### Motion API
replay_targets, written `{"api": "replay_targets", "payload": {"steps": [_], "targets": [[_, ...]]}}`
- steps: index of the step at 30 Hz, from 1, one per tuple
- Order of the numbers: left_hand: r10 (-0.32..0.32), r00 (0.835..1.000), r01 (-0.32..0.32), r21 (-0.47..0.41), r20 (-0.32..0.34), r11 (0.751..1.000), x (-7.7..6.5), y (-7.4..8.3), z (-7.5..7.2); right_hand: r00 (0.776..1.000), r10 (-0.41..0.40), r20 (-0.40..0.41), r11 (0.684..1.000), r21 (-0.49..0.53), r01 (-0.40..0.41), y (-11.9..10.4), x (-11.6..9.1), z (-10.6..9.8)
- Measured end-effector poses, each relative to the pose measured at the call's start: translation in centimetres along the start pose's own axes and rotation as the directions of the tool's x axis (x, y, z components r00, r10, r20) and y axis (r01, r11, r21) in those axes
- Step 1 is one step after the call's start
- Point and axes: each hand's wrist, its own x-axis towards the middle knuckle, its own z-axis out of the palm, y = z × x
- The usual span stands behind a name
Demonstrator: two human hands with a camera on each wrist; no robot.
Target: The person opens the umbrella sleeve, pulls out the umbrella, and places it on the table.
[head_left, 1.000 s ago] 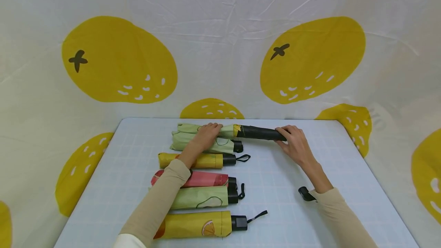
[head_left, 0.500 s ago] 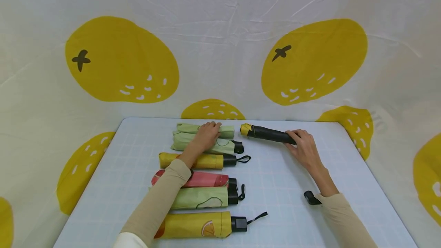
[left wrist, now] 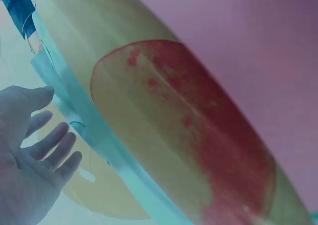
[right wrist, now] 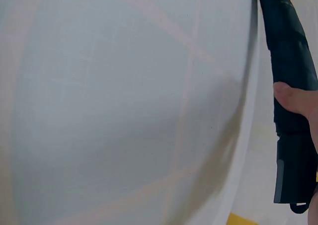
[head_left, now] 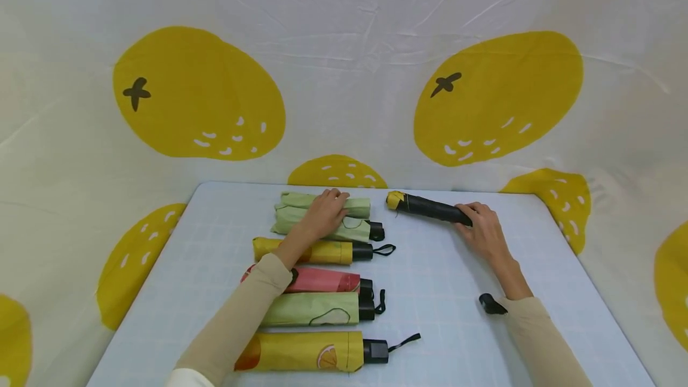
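My right hand (head_left: 482, 229) grips a folded black umbrella (head_left: 435, 209) by its right part, in the air over the back right of the table. The umbrella has a yellow end (head_left: 395, 200); in the right wrist view my thumb lies across its dark body (right wrist: 293, 76), and a strap loop shows at the bottom. My left hand (head_left: 325, 214) lies over a light green umbrella sleeve (head_left: 357, 208) at the back. In the left wrist view the left hand (left wrist: 35, 155) has loosely bent, parted fingers, the thumb tip overlapping light green fabric. A sleeved green umbrella (head_left: 349, 230) lies just in front.
Nearer lie a yellow umbrella (head_left: 330, 252), a red one (head_left: 325, 279), a green one (head_left: 333, 308) and an orange-slice-patterned yellow one (head_left: 301, 351), black handles to the right. A fruit-print cloth (head_left: 344, 76) hangs behind the white table (head_left: 435, 327).
My right hand has drawn the black umbrella to the right, out of the green sleeve. The left hand has stayed over the sleeve.
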Motion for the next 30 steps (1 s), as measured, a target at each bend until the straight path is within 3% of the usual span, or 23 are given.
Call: {"api": "replay_targets", "payload": {"steps": [7, 16, 25, 30], "targets": [[0.05, 0.996, -0.054, -0.053, -0.077, 0.997, -1.1, -0.3, -0.4, 1.0, 0.004, 0.024, 1.0, 0.03, -0.005, 1.1, 0.1, 0.4], [0.055, 0.994, -0.064, -0.097, -0.093, 0.993, -2.2, -0.7, -0.8, 0.996, 0.03, 0.079, 0.998, 0.056, -0.034, 1.8, 0.3, 0.8], [0.063, 0.996, -0.07, -0.125, -0.06, 0.99, -2.7, -0.9, -0.7, 0.972, 0.101, 0.212, 0.991, 0.063, -0.117, 2.0, 0.1, 0.6], [0.039, 0.999, -0.038, -0.156, 0.003, 0.987, -2.9, -1.0, -0.9, 0.942, 0.147, 0.301, 0.984, 0.052, -0.17, 1.9, 0.3, 0.4]]}}
